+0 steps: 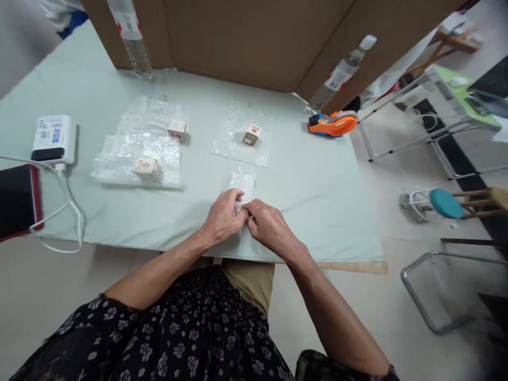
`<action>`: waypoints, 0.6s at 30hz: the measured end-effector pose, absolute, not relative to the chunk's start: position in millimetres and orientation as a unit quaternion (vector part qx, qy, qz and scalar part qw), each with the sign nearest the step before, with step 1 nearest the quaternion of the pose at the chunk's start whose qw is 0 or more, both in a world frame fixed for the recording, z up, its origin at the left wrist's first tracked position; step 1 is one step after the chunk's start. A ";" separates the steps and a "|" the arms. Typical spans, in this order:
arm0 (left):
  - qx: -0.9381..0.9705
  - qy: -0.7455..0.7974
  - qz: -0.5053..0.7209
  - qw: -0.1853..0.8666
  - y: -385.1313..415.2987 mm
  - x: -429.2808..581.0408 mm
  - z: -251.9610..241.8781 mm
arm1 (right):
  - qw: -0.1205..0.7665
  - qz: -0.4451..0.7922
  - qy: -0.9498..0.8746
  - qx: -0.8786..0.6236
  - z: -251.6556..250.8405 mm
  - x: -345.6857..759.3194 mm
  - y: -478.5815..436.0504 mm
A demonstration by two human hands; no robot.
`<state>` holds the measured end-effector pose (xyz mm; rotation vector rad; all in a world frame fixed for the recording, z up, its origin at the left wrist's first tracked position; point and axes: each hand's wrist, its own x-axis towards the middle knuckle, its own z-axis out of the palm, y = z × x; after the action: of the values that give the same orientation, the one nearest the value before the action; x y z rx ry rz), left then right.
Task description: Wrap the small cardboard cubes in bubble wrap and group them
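I watched the left hand (pixel 224 218) and right hand (pixel 269 226) meet near the table (pixel 325 211) front edge, fingers of both pinched shut on the wrap (pixel 243 184) (contents hidden). I judged the fold needed even tension, with the wrap lying flat.

From my remote feed: bright, even indoor light falls across the table (pixel 297 174), with only soft, short shadows beside the small boxes. Bubble wrap (pixel 135 159) shows faint glare. Wide-angle distortion bends the edges; corners look smeared, while the centre stays fairly sharp.
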<state>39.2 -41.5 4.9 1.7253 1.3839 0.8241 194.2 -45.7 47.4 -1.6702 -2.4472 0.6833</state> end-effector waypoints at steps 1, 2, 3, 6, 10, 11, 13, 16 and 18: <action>0.670 0.554 0.332 0.367 -43.2 42.7 4.6 | 0.066 0.254 -0.804 -0.534 47.7 197.9 -43.1; 0.667 0.560 0.341 0.354 -44.7 45.9 3.6 | 0.088 0.289 -0.801 -0.516 47.0 202.7 -39.6; 0.666 0.563 0.349 0.343 -46.0 48.8 2.1 | 0.109 0.324 -0.797 -0.499 45.7 208.0 -35.6; 0.662 0.571 0.365 0.320 -47.8 55.0 -3.7 | 0.142 0.392 -0.783 -0.463 40.6 221.2 -23.5; 0.672 0.572 0.384 0.273 -48.2 59.7 -9.2 | 0.127 0.397 -0.795 -0.440 41.9 224.3 -13.5; 0.680 0.566 0.389 0.257 -48.8 60.5 -10.0 | 0.121 0.393 -0.801 -0.434 44.1 223.2 -11.9; 0.699 0.555 0.389 0.226 -50.6 61.7 -11.3 | 0.107 0.386 -0.812 -0.424 49.1 221.1 -9.1; 0.719 0.554 0.374 0.191 -53.5 62.2 -12.9 | 0.097 0.394 -0.816 -0.411 53.0 221.8 -5.1; 0.724 0.555 0.369 0.178 -54.4 61.9 -13.9 | 0.126 0.416 -0.794 -0.425 49.5 225.6 -1.9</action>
<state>61.9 -54.4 -13.9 2.0484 1.5700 1.0427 225.6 -1.9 49.5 -1.2386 -2.3121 1.2115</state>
